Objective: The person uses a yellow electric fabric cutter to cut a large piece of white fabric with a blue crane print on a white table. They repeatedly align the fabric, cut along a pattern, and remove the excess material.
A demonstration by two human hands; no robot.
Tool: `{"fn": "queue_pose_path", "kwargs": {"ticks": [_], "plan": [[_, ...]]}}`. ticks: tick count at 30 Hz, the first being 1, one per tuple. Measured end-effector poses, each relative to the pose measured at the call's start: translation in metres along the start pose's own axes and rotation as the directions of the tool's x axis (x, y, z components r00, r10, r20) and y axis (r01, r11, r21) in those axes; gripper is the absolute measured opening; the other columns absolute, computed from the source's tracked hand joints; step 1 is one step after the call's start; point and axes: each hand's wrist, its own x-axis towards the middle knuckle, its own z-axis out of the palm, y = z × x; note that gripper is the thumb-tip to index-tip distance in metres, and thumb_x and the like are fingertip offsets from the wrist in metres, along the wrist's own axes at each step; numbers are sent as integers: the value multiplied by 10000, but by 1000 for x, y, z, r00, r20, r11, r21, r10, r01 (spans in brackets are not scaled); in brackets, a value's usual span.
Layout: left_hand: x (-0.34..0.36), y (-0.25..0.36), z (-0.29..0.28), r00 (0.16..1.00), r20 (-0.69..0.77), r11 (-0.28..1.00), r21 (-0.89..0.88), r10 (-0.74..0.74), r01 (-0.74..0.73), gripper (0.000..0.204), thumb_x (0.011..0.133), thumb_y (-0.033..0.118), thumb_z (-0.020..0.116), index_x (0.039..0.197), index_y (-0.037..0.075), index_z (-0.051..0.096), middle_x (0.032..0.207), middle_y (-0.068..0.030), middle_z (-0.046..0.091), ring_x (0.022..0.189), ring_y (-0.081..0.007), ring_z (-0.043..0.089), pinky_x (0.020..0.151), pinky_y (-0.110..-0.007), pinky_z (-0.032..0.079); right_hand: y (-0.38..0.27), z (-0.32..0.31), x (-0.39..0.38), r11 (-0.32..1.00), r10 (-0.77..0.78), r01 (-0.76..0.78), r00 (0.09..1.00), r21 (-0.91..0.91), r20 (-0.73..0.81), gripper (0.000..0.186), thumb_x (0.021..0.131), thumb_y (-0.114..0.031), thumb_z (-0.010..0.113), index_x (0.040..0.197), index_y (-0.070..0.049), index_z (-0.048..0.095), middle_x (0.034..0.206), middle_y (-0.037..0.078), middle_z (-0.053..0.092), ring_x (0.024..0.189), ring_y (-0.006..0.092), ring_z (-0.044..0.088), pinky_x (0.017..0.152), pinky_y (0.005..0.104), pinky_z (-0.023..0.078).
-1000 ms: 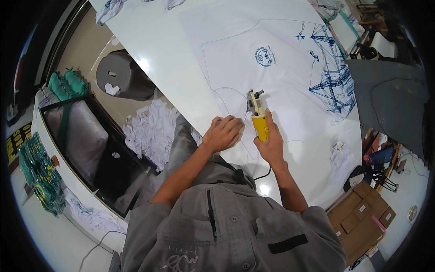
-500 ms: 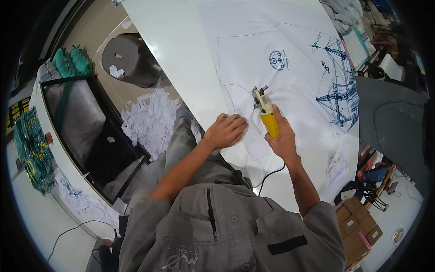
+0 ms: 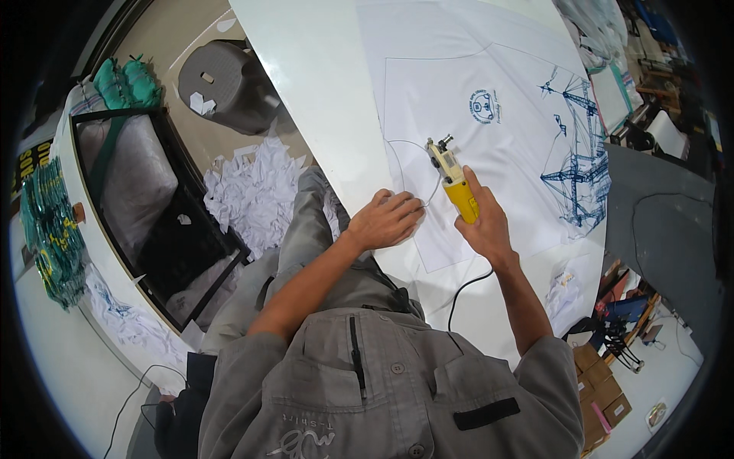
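My right hand [image 3: 486, 226] is wrapped around the yellow body of an electric fabric cutter [image 3: 462, 202], whose pale head points away from me. The cutter stands on a white fabric piece [image 3: 440, 88] spread over the table, at a curved drawn line near the fabric's left edge. A dark blue round emblem [image 3: 482, 107] and a blue line drawing [image 3: 573, 172] are printed on this fabric. With fingers together and slightly bent, my left hand [image 3: 386, 220] lies palm down on the fabric's near left edge, beside the curve. The cutter's blade is too small to make out.
A black cord [image 3: 456, 297] runs from the cutter toward my body. Left of the white table [image 3: 294, 84] are a grey stool [image 3: 222, 86], a heap of white scraps [image 3: 252, 195] and a black-framed bin [image 3: 126, 191]. Cardboard boxes [image 3: 600, 386] stand at the lower right.
The cutter in my right hand has moved a little farther from me and leftward over the fabric, along the curved line. My left hand stays flat on the fabric. The whole view has shifted slightly.
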Motion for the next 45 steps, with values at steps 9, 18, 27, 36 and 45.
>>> {"fn": "queue_pose_path", "kwargs": {"ticks": [9,18,27,36,45], "plan": [[0,0,-1,1000,-6,1000,2,1,-1,351,889,278,755,1201,137,678,1269,19,633,1221,-156,586,963,-380,438,4,2,18,992,-125,124,992,-38,-12,993,752,-34,702,1651,-283,363,1127,147,627,1021,376,669,872,464,567],[1,0,-2,999,-38,999,-43,0,-2,391,832,239,795,1191,132,685,1276,9,647,1198,-178,623,928,-384,454,-12,0,35,975,-215,215,977,-61,4,988,741,-32,710,1640,-287,390,1094,130,634,963,366,678,822,452,579],[0,0,2,998,-69,999,-35,-3,0,328,862,246,785,1152,130,683,1252,10,650,1178,-174,625,927,-381,458,-24,4,44,967,-236,241,970,-83,62,971,759,-45,698,1637,-321,389,1094,119,642,946,358,691,817,444,585],[-8,1,-1,1000,-10,999,-41,-6,6,308,907,276,752,1166,128,676,1293,-19,653,1225,-213,604,980,-426,454,-55,19,41,966,-215,235,962,-111,169,945,806,-111,718,1641,-375,363,1179,144,634,993,375,697,844,448,596],[-125,-18,-69,900,122,894,-124,-418,431,258,967,267,699,1165,102,715,1218,-68,665,1158,-277,611,968,-445,452,-67,84,-29,999,35,-34,997,17,-70,980,765,-66,722,1656,-271,370,1138,179,626,995,400,666,838,453,573]]}}
